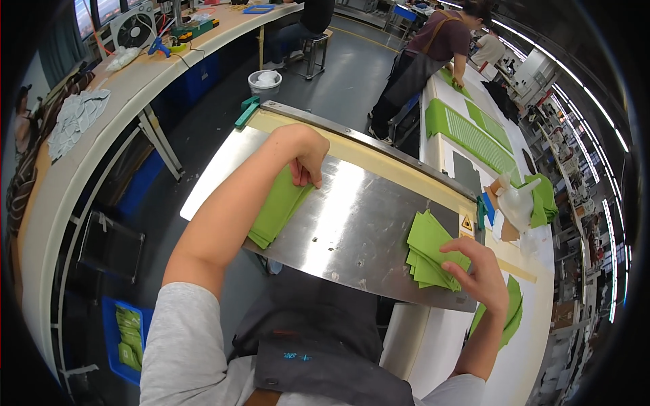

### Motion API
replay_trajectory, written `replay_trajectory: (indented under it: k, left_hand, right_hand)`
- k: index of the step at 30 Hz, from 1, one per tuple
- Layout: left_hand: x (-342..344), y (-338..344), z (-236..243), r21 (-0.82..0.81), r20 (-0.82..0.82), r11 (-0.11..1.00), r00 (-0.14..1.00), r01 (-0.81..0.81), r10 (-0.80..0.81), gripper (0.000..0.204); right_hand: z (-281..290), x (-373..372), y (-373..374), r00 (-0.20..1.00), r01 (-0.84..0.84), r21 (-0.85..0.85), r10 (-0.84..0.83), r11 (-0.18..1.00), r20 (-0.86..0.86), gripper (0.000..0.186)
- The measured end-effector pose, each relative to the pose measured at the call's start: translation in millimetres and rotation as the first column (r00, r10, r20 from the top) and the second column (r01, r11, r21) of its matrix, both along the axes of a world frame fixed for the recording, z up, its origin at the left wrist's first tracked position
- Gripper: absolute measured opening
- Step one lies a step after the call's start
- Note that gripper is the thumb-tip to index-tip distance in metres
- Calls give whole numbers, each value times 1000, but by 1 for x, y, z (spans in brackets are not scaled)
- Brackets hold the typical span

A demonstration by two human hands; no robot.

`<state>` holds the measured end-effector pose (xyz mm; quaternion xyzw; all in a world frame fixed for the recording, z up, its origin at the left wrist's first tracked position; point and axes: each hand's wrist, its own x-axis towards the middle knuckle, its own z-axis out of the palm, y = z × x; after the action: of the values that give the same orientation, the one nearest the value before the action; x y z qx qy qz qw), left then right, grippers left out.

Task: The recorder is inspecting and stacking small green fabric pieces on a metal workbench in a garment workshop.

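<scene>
A shiny metal plate (345, 223) lies in front of me, with two stacks of flat green fabric pieces on it. My left hand (308, 155) is at the far corner of the left stack (274, 213), fingers bent down and pinched at the top piece's edge. My forearm covers part of that stack. Over the right stack (426, 247), whose pieces are fanned unevenly, my right hand (481, 271) is curved, thumb and forefinger apart. Its fingertips are at the top piece; the other fingers are partly hidden.
A metal bar (365, 141) with green clamps (247, 111) borders the plate's far side. To the right, a white table (443, 152) carries green ribbed panels (474, 139); a co-worker (433, 47) leans over it. A blue bin (112, 338) with green packets stands lower left.
</scene>
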<state>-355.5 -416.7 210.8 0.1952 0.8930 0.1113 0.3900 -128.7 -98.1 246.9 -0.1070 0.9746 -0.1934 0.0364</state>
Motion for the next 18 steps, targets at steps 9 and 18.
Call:
replay_trajectory:
  k: [9, 18]
  left_hand:
    - [66, -19, -22, -124, -596, 987, 788, 100, -154, 36]
    - [52, -136, -18, 919, 254, 153, 842, -363, 477, 17]
  right_hand:
    - [-72, -77, -141, 779, -550, 31, 526, 835, -341, 32]
    - [-113, -96, -171, 744, -597, 32, 568, 802, -351, 53]
